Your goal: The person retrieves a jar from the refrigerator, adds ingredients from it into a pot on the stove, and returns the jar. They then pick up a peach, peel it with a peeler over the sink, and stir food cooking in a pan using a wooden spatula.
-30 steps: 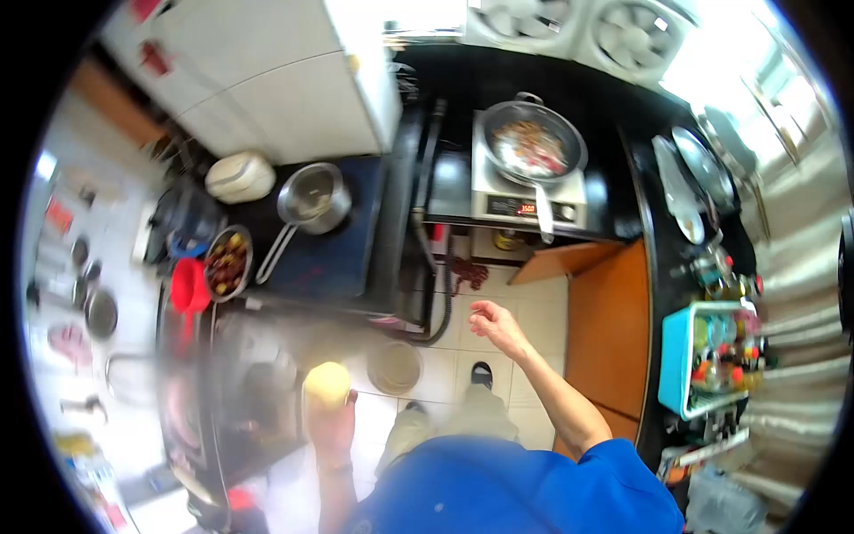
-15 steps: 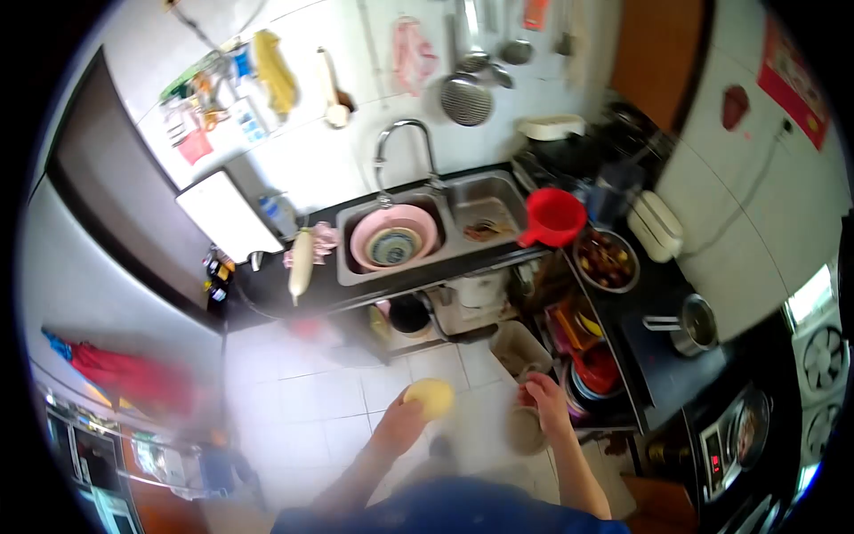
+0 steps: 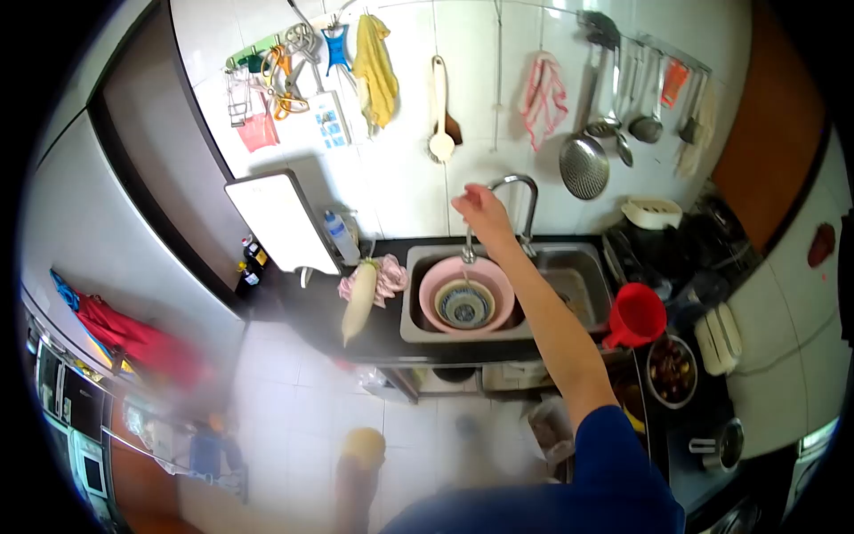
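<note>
My left hand (image 3: 358,472), hazy at the bottom of the view, is closed around a smooth, round, pale yellow thing that looks like a peeled potato (image 3: 365,445). Over the sink, my right hand (image 3: 483,215) is raised with bent, parted fingers, nothing visible in them. It overlaps the curved metal faucet (image 3: 534,200) in this view. Below the spout, a pink basin (image 3: 429,298) sits in the left sink bowl, holding a patterned bowl (image 3: 466,304). My right forearm crosses in front of the sink's divider and part of its right bowl (image 3: 592,280).
A white radish (image 3: 359,303) lies on the counter by a pink cloth (image 3: 390,278). The white cutting board (image 3: 283,222) leans at the left. On the right are a red dipper (image 3: 639,313) and a metal bowl of brown pieces (image 3: 672,372). A bin (image 3: 547,432) stands below.
My right hand has gone from low beside the bin up to the faucet. My left hand, still holding the yellow peeled potato, sits lower and farther left. The view has tilted up and shifted left.
</note>
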`<state>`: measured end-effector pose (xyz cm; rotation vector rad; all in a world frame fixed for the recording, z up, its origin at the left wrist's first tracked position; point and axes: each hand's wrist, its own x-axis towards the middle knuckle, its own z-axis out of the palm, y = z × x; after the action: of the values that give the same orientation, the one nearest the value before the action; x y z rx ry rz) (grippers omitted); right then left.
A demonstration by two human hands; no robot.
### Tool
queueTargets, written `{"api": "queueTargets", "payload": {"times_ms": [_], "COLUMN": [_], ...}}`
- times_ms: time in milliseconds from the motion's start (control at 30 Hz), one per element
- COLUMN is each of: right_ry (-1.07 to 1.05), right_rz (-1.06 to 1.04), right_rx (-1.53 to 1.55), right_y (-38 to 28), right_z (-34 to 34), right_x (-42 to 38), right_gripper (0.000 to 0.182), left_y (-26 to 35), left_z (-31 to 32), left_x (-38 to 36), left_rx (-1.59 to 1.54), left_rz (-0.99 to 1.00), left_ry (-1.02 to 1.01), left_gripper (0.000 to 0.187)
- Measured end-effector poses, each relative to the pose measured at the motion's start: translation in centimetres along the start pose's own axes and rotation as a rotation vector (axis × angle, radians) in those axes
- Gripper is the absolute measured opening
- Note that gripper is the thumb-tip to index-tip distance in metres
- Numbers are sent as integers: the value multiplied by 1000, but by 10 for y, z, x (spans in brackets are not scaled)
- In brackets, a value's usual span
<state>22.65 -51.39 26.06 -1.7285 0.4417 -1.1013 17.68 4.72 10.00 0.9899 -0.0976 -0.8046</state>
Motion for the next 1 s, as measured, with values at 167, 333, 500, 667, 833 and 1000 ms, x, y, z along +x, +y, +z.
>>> {"api": "queueTargets", "payload": {"times_ms": [167,333,500,667,833,1000], "right_ry": [136,262,327,443,310,189], "right_rz": [-148,-210,-89,-269,-338,-297], "right_rx": [-398,-625,-693,-416,-315,-179], "right_y": [-6,1,23,25,21,20], "right_z": [33,57,80,85,77,72], "right_x": [173,264,303,297,274,257], "right_gripper": [61,55,38,37,37,41], "left_y": [27,23,18,24,25,25], "left_z": [47,64,66,72,68,73], "left_x": [29,71,94,109,121,132], "left_rx": [-186,-263,-254,-254,-259,-244], "left_rz": [120,225,256,226,197,172], "left_ry": [160,268,208,231,226,193], "left_gripper": [62,62,64,63,65,68]}}
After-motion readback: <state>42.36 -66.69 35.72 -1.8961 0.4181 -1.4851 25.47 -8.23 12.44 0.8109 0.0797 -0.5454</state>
